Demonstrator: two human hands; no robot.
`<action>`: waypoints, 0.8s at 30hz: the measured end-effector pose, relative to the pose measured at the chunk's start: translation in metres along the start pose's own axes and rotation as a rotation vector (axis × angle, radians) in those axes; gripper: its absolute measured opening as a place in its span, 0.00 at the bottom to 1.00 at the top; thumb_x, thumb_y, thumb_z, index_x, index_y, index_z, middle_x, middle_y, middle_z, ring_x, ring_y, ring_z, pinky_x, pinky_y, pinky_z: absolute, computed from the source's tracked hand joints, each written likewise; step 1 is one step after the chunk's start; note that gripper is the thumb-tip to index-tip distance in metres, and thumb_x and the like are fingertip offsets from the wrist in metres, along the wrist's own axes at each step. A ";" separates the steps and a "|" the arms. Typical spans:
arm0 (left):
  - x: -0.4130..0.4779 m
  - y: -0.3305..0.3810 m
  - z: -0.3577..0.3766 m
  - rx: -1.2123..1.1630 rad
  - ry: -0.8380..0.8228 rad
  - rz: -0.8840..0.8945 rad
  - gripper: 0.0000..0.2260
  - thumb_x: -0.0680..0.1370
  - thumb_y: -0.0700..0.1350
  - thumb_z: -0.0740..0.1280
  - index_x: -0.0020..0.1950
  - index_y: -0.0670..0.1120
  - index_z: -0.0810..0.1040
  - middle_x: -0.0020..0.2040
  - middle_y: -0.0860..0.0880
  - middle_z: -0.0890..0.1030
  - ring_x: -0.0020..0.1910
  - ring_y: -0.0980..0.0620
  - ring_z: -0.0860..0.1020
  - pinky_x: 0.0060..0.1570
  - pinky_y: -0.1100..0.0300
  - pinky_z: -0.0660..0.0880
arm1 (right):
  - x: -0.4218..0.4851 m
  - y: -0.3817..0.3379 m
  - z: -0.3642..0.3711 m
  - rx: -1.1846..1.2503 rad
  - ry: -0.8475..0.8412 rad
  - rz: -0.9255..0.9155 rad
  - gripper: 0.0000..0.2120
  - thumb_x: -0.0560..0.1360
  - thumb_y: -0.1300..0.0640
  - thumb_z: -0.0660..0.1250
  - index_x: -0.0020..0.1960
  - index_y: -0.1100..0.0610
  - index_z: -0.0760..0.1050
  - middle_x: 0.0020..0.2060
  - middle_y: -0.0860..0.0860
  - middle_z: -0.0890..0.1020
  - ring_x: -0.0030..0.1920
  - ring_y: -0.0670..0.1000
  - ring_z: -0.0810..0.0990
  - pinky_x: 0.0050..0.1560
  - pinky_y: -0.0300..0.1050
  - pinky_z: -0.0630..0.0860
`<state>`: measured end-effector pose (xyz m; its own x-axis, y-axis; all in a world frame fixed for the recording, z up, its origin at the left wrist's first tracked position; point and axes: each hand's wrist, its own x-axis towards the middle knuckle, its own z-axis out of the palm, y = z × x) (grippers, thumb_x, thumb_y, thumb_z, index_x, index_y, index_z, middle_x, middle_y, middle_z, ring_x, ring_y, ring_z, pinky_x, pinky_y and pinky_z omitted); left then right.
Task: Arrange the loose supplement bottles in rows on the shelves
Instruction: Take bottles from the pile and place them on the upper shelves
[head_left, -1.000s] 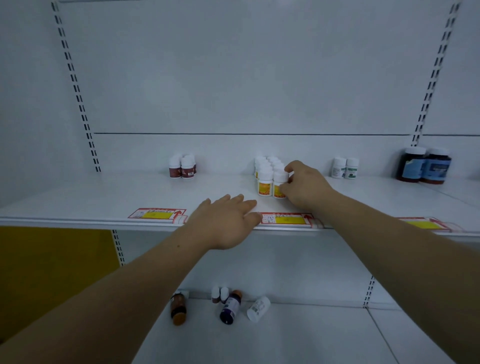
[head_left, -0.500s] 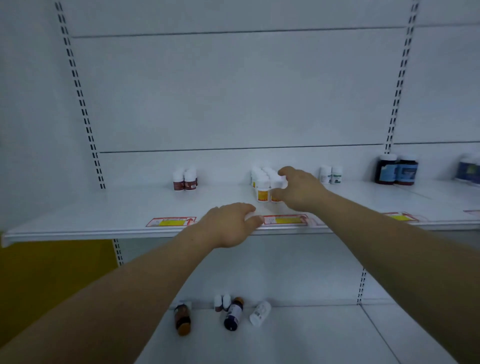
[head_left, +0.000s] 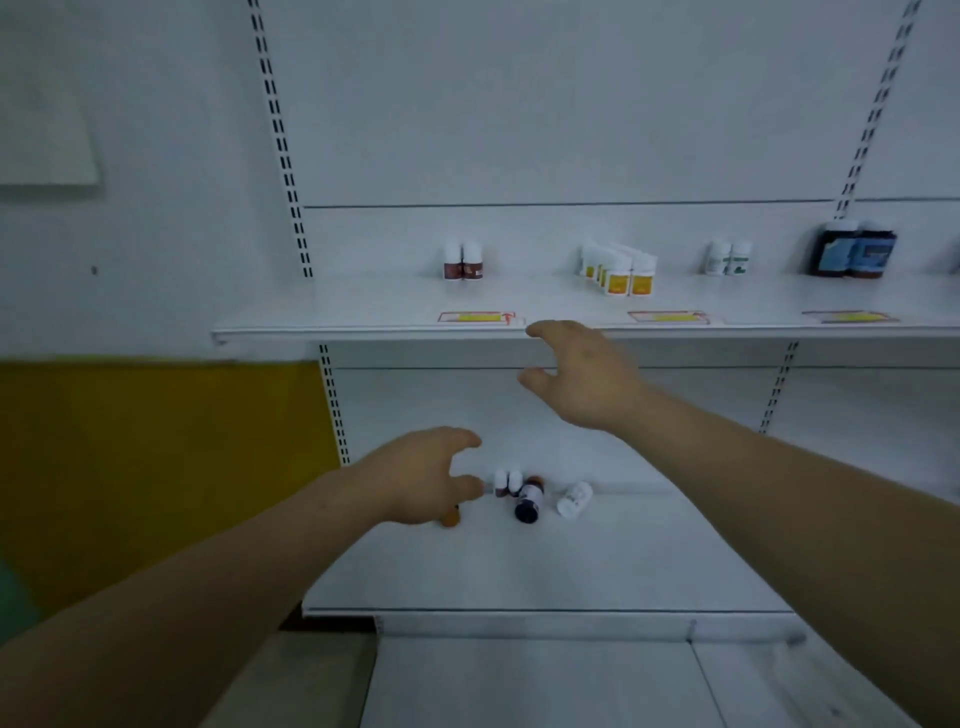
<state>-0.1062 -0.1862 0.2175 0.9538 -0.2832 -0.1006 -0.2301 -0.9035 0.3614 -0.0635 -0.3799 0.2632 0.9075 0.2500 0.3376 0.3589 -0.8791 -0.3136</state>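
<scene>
On the lower shelf lie loose bottles: a dark bottle with a brown cap, a white bottle on its side, two small white-capped bottles standing, and an amber bottle mostly hidden under my left hand. My left hand hangs low over these, fingers relaxed, holding nothing. My right hand hovers open in front of the upper shelf edge, empty. On the upper shelf stands a row of white bottles with yellow labels.
The upper shelf also carries two red-labelled bottles, two green-labelled white bottles and two dark jars with blue labels. Yellow price tags lie along its front edge. A yellow panel is at the left.
My right hand let go of the yellow-labelled bottles and drew back off the upper shelf. My left hand dropped from the shelf edge down to the loose bottles. The view has shifted downward.
</scene>
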 end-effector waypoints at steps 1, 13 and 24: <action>-0.004 -0.012 0.008 -0.028 -0.024 -0.026 0.28 0.78 0.56 0.64 0.75 0.53 0.60 0.75 0.53 0.62 0.71 0.53 0.64 0.64 0.65 0.60 | -0.005 -0.004 0.009 0.002 -0.029 0.002 0.28 0.78 0.47 0.63 0.75 0.54 0.61 0.72 0.55 0.66 0.71 0.55 0.64 0.67 0.45 0.62; 0.042 -0.122 0.109 -0.158 -0.218 -0.259 0.30 0.79 0.55 0.63 0.77 0.49 0.56 0.77 0.49 0.55 0.74 0.51 0.58 0.72 0.61 0.56 | 0.016 0.047 0.137 0.032 -0.350 0.157 0.28 0.79 0.48 0.63 0.75 0.56 0.60 0.71 0.55 0.68 0.68 0.55 0.68 0.63 0.43 0.65; 0.207 -0.190 0.190 -0.234 -0.118 -0.381 0.33 0.77 0.53 0.66 0.77 0.49 0.55 0.77 0.45 0.56 0.74 0.45 0.59 0.71 0.55 0.59 | 0.088 0.166 0.305 0.099 -0.522 0.327 0.20 0.76 0.51 0.66 0.65 0.56 0.70 0.59 0.53 0.73 0.57 0.54 0.74 0.50 0.40 0.66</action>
<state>0.0986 -0.1345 -0.0486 0.9302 0.0079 -0.3670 0.1951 -0.8575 0.4760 0.1428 -0.3804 -0.0303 0.9520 0.1615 -0.2600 0.0402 -0.9080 -0.4170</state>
